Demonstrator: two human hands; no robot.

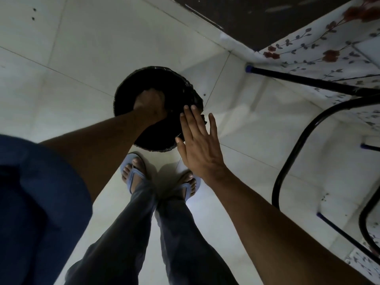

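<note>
A round black bin [164, 79] lined with a black plastic bag stands on the white tiled floor in front of my feet. My left hand [149, 103] reaches down inside the bin; its fingers are hidden in the dark, so I cannot tell what they do. My right hand [198, 140] hovers over the bin's right rim with fingers straight and spread, palm down, holding nothing. Crumpled bag plastic [195, 97] bunches over the rim just beyond its fingertips.
A black metal chair frame [298, 140] with blue-capped legs stands at the right, under a white floral cloth [320, 48]. A dark mat [267, 15] lies at the top. My feet in pale blue sandals [133, 173] stand just short of the bin.
</note>
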